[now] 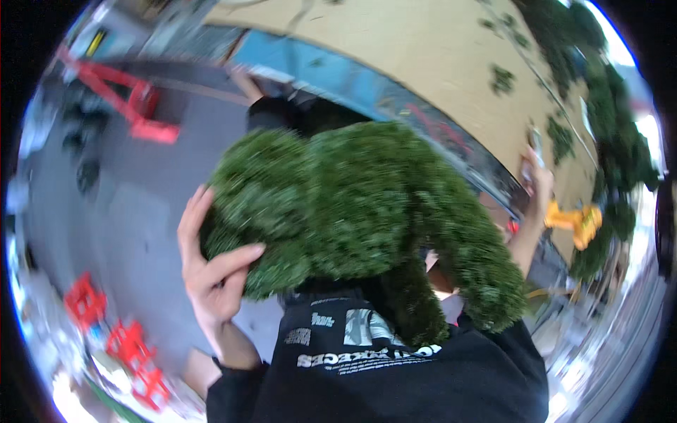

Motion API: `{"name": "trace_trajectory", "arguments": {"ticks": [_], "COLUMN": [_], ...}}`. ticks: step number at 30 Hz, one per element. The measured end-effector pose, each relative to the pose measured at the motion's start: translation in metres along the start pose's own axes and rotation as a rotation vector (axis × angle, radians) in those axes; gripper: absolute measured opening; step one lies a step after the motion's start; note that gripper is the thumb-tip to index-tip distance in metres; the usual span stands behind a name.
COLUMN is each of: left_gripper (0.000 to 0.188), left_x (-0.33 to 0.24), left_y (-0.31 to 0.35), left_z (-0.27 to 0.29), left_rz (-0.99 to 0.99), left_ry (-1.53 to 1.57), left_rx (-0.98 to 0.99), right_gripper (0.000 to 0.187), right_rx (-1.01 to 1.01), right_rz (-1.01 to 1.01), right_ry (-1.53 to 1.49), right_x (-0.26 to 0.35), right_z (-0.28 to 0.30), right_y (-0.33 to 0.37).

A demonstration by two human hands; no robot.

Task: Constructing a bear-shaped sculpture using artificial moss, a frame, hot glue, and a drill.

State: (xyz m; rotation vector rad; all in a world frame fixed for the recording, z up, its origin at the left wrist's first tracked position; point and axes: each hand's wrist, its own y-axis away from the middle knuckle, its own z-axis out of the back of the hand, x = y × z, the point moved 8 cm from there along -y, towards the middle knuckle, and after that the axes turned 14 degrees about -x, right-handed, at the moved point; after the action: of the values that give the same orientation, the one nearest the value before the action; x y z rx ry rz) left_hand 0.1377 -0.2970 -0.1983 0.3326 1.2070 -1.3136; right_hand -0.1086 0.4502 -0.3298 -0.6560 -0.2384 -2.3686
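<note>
A green artificial-grass figure (360, 201), shaped like an animal with a rounded head end and hanging legs, lies across the front of my body. My left hand (215, 261) grips its left end, thumb on the near side and fingers behind the grass. To the right, beyond the figure, my right hand (539, 180) is closed over the table edge around a slim hand tool with a silvery tip (536, 141). Motion blur hides the tool's exact kind.
Leafy sprigs (502, 80) lie on the tan tabletop (423, 42). A yellow power drill (582, 223) is at the right, near dark green foliage (610, 120). A red chair (134, 102) and red stools (130, 345) stand left. A black-clothed limb (271, 113) shows beyond the figure.
</note>
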Motion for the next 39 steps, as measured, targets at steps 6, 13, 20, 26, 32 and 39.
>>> {"name": "trace_trajectory", "arguments": {"ticks": [6,13,20,26,32,39], "left_gripper": [0.041,0.041,0.038,0.036,0.046,0.046], "left_x": [-0.001,0.001,-0.004,-0.017,-0.006,-0.001], "left_y": [-0.007,-0.010,-0.005,-0.004,0.004,0.000], "left_z": [0.007,0.010,0.013,0.010,0.012,0.007], "left_rz": [-0.059,-0.069,-0.128,-0.168,-0.121,-0.129], "left_ry": [-0.035,0.036,0.117,0.001,0.006,0.040], "left_rx": [-0.010,-0.059,-0.046,0.073,0.026,0.014], "right_gripper": [0.049,0.031,0.036,0.061,0.029,0.020], "right_rx": [0.043,0.598,1.412,1.115,1.500,1.317], "right_rz": [-0.029,-0.156,0.585,1.153,1.705,1.706], "right_ry": [-0.155,-1.137,-1.189,-0.796,-0.042,-0.039], "right_x": [0.020,0.085,0.325,0.351,0.363,0.342], "right_z": [-0.008,-0.001,0.068,0.081,0.047,0.039], "right_y": [0.033,0.061,0.254,0.371,0.521,0.526]}}
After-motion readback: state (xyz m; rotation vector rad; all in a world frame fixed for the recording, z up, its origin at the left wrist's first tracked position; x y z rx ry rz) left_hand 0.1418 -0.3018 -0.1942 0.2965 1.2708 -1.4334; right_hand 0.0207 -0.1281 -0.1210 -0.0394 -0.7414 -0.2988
